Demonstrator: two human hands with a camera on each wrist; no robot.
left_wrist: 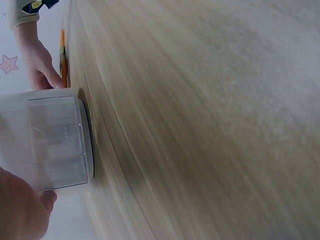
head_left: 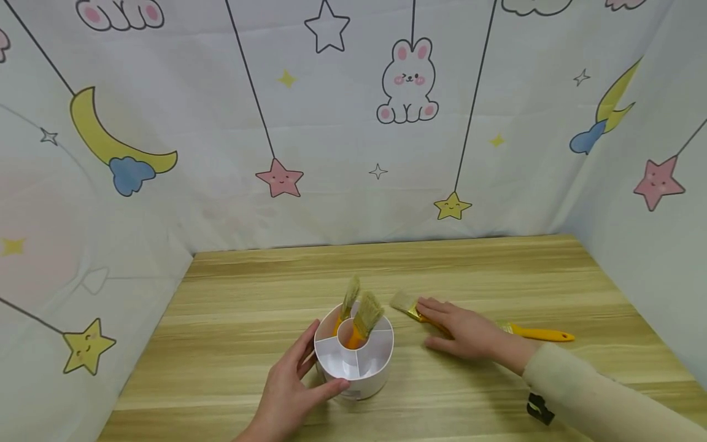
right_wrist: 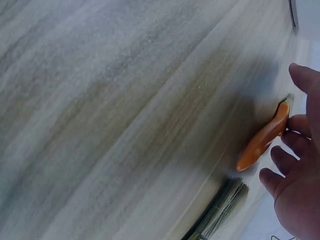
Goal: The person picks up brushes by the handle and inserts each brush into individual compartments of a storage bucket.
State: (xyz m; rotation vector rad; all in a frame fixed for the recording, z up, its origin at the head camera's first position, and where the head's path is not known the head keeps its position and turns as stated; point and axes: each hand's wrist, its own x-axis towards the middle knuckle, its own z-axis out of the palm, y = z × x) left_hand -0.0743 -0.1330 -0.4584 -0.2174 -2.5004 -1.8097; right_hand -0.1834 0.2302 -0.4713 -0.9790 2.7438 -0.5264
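Note:
A round white divided holder stands upright on the table. My left hand grips its side, fingers behind and thumb at the front rim. Two paintbrushes stand in it bristles up: one brush in the centre cup, another brush in a rear compartment. To the right, my right hand reaches over a flat-lying paintbrush with its bristles toward the holder. In the right wrist view the fingers touch its orange handle, while the thumb stands apart from it.
Another paintbrush lies just right of the right hand, partly hidden by the wrist. A black object shows beneath the right sleeve. White printed fabric encloses the wood-grain table at the back and sides.

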